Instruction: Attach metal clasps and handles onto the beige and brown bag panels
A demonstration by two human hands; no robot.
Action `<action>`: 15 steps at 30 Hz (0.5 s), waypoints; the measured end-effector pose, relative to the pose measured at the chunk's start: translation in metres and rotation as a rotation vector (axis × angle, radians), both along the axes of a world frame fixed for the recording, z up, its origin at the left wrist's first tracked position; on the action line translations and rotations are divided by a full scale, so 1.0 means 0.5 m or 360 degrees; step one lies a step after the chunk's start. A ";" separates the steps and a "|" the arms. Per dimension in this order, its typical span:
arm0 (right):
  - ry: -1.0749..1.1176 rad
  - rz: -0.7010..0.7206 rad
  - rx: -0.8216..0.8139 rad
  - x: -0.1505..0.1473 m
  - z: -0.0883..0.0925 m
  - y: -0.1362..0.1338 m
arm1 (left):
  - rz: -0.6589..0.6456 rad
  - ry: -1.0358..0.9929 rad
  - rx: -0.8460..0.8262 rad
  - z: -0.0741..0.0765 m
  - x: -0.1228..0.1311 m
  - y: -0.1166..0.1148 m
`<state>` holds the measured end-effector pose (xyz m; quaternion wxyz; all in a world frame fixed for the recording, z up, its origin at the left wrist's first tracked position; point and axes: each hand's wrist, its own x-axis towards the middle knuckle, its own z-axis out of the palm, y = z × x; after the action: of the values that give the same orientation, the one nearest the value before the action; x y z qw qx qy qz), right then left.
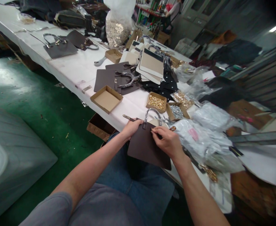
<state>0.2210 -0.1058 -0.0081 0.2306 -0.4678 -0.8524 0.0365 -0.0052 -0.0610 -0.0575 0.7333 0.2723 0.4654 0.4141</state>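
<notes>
A dark brown bag panel (149, 147) hangs tilted over my lap at the table's edge. A handle in clear plastic wrap (153, 112) arches from its top. My left hand (132, 128) is closed on the panel's upper left edge. Beyond those fingers sticks out a narrow dark strap with a metal piece (128, 117). My right hand (166, 139) is pinched at the panel's face near the handle's right end, and what its fingertips hold is too small to name. An amber-coloured rounded end (172, 128) shows just behind that hand, perhaps a tool's handle.
Beyond the panel stand cardboard trays of gold hardware (156, 102) and silver hardware (176, 111), and a shallow cardboard tray (107, 99). More brown panels with handles (105, 80) and stacked beige boards (151, 62) lie farther back. Plastic-wrapped white bundles (199, 135) crowd the right. A grey bin (18, 150) stands left.
</notes>
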 end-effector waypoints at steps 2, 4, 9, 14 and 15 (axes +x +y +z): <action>-0.0006 -0.0003 0.0003 -0.002 -0.002 0.002 | 0.0002 -0.0017 -0.0011 0.004 0.000 0.000; 0.0017 -0.0004 0.0013 -0.001 -0.006 0.004 | 0.0000 -0.0034 -0.0027 0.010 0.000 0.000; 0.0046 -0.0004 0.0007 0.002 -0.012 0.011 | -0.0005 -0.0054 -0.0072 0.017 -0.001 0.002; -0.0018 -0.0014 0.0025 -0.003 -0.010 0.008 | -0.0016 -0.0065 -0.0067 0.014 0.000 0.003; -0.0052 -0.0009 0.0029 -0.004 -0.010 0.007 | -0.0020 -0.0059 -0.0074 0.014 0.000 0.003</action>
<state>0.2191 -0.1022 -0.0129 0.2211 -0.4686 -0.8551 0.0203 -0.0050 -0.0595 -0.0505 0.7507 0.2504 0.4594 0.4034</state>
